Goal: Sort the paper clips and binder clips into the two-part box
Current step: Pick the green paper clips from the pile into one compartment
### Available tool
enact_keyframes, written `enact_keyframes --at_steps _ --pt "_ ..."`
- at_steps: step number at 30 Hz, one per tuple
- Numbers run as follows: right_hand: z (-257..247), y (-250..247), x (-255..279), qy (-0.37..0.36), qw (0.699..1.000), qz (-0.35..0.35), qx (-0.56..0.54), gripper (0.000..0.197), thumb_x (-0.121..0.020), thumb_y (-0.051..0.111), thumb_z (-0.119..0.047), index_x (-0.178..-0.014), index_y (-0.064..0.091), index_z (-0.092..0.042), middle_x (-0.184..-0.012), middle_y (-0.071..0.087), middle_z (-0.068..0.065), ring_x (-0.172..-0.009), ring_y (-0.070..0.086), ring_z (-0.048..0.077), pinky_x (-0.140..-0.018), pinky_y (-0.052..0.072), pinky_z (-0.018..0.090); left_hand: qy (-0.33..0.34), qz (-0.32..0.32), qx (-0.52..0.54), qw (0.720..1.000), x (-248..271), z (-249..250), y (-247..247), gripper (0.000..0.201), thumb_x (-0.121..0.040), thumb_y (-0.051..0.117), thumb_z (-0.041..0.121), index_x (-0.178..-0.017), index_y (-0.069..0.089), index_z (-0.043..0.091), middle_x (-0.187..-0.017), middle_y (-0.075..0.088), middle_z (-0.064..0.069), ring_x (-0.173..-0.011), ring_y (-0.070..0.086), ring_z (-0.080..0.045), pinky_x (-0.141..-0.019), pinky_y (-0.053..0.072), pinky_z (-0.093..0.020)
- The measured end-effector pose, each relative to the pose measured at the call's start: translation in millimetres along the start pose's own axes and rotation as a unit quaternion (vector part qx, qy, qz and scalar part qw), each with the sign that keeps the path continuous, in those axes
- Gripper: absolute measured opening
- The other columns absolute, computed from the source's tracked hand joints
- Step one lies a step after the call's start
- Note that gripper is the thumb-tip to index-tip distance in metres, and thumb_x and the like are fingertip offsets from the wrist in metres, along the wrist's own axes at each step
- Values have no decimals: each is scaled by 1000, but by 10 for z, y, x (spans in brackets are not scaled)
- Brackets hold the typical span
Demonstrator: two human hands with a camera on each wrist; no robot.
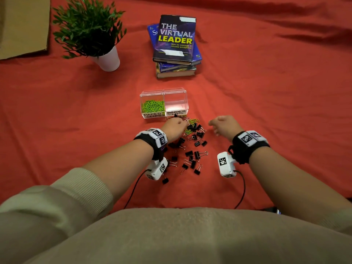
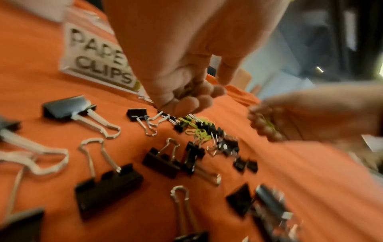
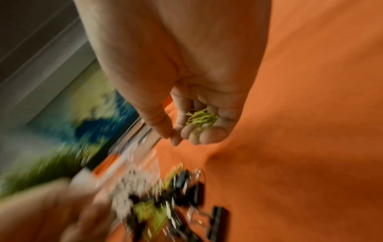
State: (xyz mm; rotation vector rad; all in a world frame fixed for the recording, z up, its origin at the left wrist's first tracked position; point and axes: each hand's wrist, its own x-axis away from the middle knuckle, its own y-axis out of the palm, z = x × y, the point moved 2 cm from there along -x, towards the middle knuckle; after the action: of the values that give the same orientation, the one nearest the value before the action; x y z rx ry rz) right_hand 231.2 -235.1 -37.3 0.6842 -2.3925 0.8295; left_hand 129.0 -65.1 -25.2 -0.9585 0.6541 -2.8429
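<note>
The clear two-part box (image 1: 142, 96) stands on the red cloth. Its left half, labelled PAPER CLIPS, holds green paper clips (image 1: 152, 106). The right half, labelled BINDER CLIPS (image 1: 176, 113), looks empty. In front of it lies a mixed pile of black binder clips (image 1: 194, 141) and green paper clips (image 1: 193, 121). My left hand (image 1: 177, 122) hovers over the pile's far-left end by the box front, fingers curled round a few green clips (image 2: 187, 91). My right hand (image 1: 215, 126), right of the pile, cups a bunch of green paper clips (image 3: 202, 119) in curled fingers.
A stack of books (image 1: 176, 46) lies beyond the box. A potted plant in a white pot (image 1: 107, 60) stands at the back left, with cardboard (image 1: 22, 25) in the far left corner. Loose binder clips (image 1: 165, 181) reach toward me. Wrist-camera cables (image 1: 242, 189) trail over the cloth.
</note>
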Motion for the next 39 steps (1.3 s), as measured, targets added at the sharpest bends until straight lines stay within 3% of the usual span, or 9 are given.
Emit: enact_keyframes --at_steps 3,7,13,18,24,28,32,35,39 --pt "-75 187 -8 -86 977 8 196 12 -90 57 -19 -92 63 -9 -77 58 1 -70 53 15 -66 40 27 40 15 -179 983 -56 -2 101 26 -92 53 32 -72 43 18 -70 51 -3 -63 48 -21 -57 38 -29" --pt "-60 364 -29 -122 959 7 258 12 -88 60 -19 -98 60 -13 -81 57 1 -75 55 19 -68 41 28 67 44 -327 942 -92 -31 190 26 -90 57 30 -106 50 11 -101 62 -10 -93 60 -30 -74 49 -38" --pt "27 317 99 -126 940 -53 312 13 -82 62 -15 -92 63 -9 -87 64 6 -83 60 22 -73 48 31 94 74 -386 915 -77 -45 263 28 -92 56 22 -112 48 5 -111 60 -15 -101 60 -36 -75 48 -41" --pt "-219 269 12 -184 935 -7 302 24 -88 59 -19 -111 59 -13 -89 61 3 -79 58 18 -72 48 28 116 63 -452 882 -64 -31 304 23 -91 44 1 -112 51 3 -109 61 -15 -100 60 -35 -72 47 -41" --pt "-312 487 -96 -203 890 -13 409 36 -91 54 -24 -125 55 -13 -119 58 14 -109 56 31 -88 50 40 108 61 -489 863 -16 -156 249 26 -91 40 1 -116 49 1 -115 59 -17 -105 58 -36 -77 47 -43" --pt "-253 554 -35 -216 871 13 441 28 -93 50 -24 -110 60 -3 -109 56 13 -102 56 33 -84 50 43 80 46 -468 879 21 -256 174 27 -91 40 5 -117 49 1 -117 58 -18 -107 57 -35 -82 46 -43" --pt "-207 560 -21 -155 917 -2 368 24 -92 55 -24 -98 61 -2 -103 57 12 -91 56 26 -79 48 35 62 50 -363 928 65 -343 56 20 -91 44 17 -107 51 5 -109 60 -15 -98 58 -35 -77 44 -39" --pt "-184 582 34 -113 948 -45 294 21 -92 57 -21 -79 59 -5 -76 58 12 -67 52 22 -57 42 27 99 82 -287 949 135 -308 -93 13 -94 42 22 -95 49 10 -92 56 -8 -80 54 -27 -66 38 -33" --pt "-158 601 127 -40 980 -97 168 14 -91 59 -22 -84 59 -11 -69 59 6 -55 52 18 -47 41 26 109 149 -215 959 128 -142 -439 17 -99 36 24 -93 47 12 -83 50 -1 -66 44 -15 -56 35 -24"
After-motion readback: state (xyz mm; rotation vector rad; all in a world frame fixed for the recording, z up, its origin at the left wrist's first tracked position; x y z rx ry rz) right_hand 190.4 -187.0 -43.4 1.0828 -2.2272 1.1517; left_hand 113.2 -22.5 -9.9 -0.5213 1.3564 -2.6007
